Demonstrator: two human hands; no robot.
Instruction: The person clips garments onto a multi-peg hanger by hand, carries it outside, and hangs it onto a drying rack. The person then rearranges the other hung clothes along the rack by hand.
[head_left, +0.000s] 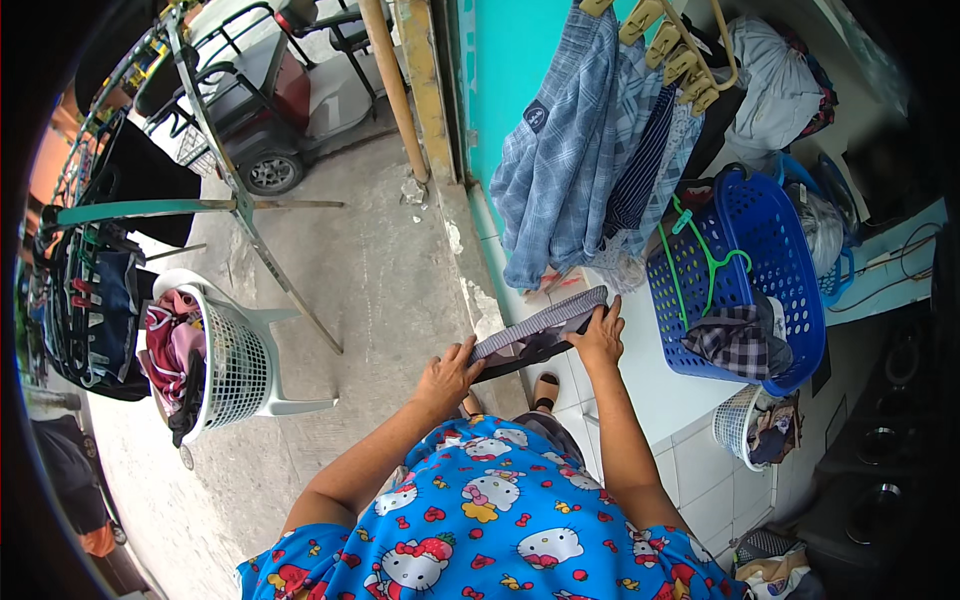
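Observation:
A dark garment with a grey striped waistband (544, 321) is stretched between my two hands, its opening facing up. My left hand (447, 373) grips one end of the band, and my right hand (600, 335) grips the other, thumb over the edge. Most of the garment's lower part is hidden below the band. Just beyond it hang blue plaid shorts (551, 150) and other patterned garments, pinned to a hanger with beige clothespins (679, 64). To the right, a blue plastic laundry basket (739, 285) holds a dark plaid cloth (724, 341) and a green hanger (709, 262).
A white laundry basket (236, 375) full of clothes rests on a white plastic chair (289, 405) at left. Behind it stands a metal drying frame (247, 202) with hanging clothes. A white surface (675, 405) lies under the blue basket; a smaller basket (731, 427) sits below. A vehicle (292, 105) is parked outside.

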